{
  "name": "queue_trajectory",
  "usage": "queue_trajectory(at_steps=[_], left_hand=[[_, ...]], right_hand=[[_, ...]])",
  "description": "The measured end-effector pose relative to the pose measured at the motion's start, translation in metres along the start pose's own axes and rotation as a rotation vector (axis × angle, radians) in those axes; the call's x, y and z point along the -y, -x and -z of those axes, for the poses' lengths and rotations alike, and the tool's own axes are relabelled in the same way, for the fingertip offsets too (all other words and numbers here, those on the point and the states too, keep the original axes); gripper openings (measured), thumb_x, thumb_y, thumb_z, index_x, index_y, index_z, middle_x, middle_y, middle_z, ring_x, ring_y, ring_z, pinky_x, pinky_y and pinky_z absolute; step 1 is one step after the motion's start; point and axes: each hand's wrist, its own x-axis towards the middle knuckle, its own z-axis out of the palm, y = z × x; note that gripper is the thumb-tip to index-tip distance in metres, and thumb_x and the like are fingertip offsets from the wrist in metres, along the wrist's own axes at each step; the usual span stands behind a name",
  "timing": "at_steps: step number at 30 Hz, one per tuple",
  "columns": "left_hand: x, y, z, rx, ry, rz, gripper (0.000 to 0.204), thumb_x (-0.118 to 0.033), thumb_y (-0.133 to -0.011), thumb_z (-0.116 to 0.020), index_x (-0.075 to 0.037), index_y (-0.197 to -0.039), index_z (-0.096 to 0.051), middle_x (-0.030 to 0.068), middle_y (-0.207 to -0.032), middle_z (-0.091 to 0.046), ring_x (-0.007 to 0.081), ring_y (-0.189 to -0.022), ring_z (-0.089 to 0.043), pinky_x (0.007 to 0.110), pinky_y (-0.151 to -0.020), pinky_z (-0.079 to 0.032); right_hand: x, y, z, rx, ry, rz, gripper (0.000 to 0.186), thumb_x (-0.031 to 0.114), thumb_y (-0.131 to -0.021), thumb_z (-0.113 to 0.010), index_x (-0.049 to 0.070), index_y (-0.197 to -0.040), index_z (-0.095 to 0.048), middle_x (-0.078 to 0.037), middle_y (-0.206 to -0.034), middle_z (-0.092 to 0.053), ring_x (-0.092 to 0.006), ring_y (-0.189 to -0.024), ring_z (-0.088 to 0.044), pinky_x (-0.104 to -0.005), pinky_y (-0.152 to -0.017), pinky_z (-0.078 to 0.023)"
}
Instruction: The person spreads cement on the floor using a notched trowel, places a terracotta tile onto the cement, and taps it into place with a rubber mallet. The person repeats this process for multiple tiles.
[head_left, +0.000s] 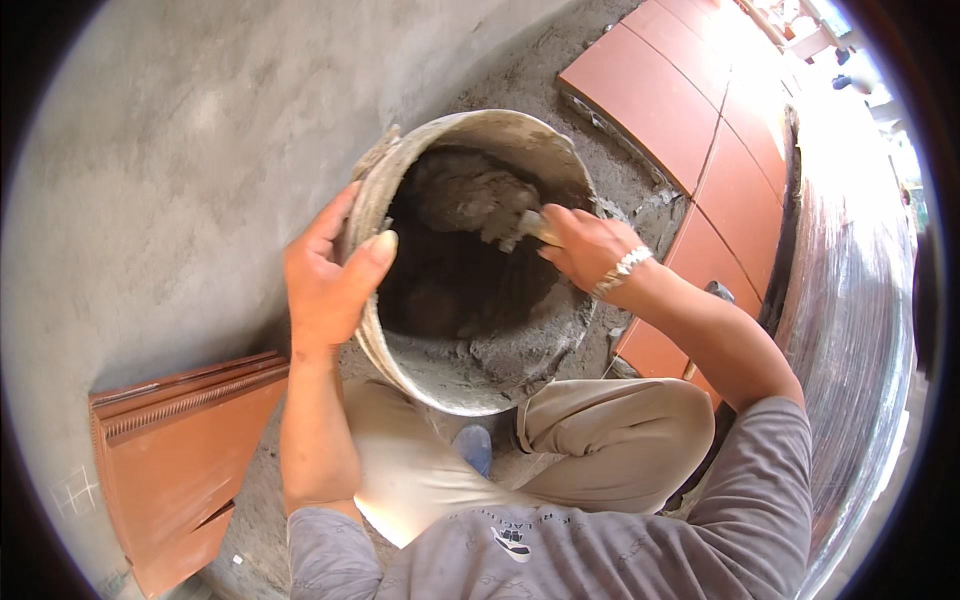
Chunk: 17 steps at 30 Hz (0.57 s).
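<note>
A pale, mortar-crusted bucket (376, 345) is tilted in front of me, its mouth facing up toward me. At its left rim my left hand (330, 275) grips the bucket, thumb over the edge and fingers along the outer wall. My right hand (592, 245) reaches in over the right rim, closed round the handle of a trowel (540, 228). Wet grey mortar (465, 190) lies heaped in the bucket beside the trowel and hides its blade. More mortar (530, 355) clings to the inner wall nearest me.
Reddish tiles (650, 95) are laid on the right, with rough mortar along their edge. Several loose tiles (185, 455) lean against the grey plastered wall (180, 180) at left. A plastic-wrapped stack (850, 330) stands at far right. My bent legs (610, 430) are close below the bucket.
</note>
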Motion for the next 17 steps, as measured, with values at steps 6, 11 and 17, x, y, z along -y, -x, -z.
queue_trajectory(at_steps=[6, 11, 17], left_hand=[[0.005, -0.004, 0.020, -0.098, 0.024, -0.027, 0.066, -0.029, -0.080, -0.074, 0.010, -0.130, -0.054, 0.0122, -0.118, -0.064, 0.0178, -0.107, -0.059, 0.031, -0.096, -0.044], [0.011, -0.014, 0.021, -0.120, -0.003, -0.039, 0.075, -0.039, -0.079, -0.073, 0.012, -0.130, -0.053, 0.0167, -0.120, -0.063, 0.0227, -0.111, -0.059, 0.035, -0.101, -0.042], [0.018, -0.019, 0.024, -0.116, -0.081, -0.031, 0.079, -0.046, -0.077, -0.069, 0.011, -0.131, -0.053, 0.0186, -0.124, -0.062, 0.0255, -0.117, -0.057, 0.038, -0.105, -0.038]], right_hand=[[-0.016, 0.096, 0.062, -0.346, -0.148, -0.075, 0.038, 0.019, -0.081, -0.072, 0.003, -0.111, -0.056, -0.018, -0.087, -0.065, -0.0350, -0.073, -0.065, -0.0428, -0.064, -0.052], [-0.054, 0.137, 0.051, -0.609, 0.044, -0.194, 0.034, 0.016, -0.076, -0.076, 0.003, -0.103, -0.060, -0.015, -0.081, -0.063, -0.0318, -0.069, -0.064, -0.0373, -0.061, -0.052], [-0.121, 0.130, -0.069, -0.572, -0.001, -0.435, 0.039, 0.022, -0.078, -0.077, 0.006, -0.107, -0.056, -0.016, -0.093, -0.065, -0.0366, -0.078, -0.066, -0.0417, -0.066, -0.054]])
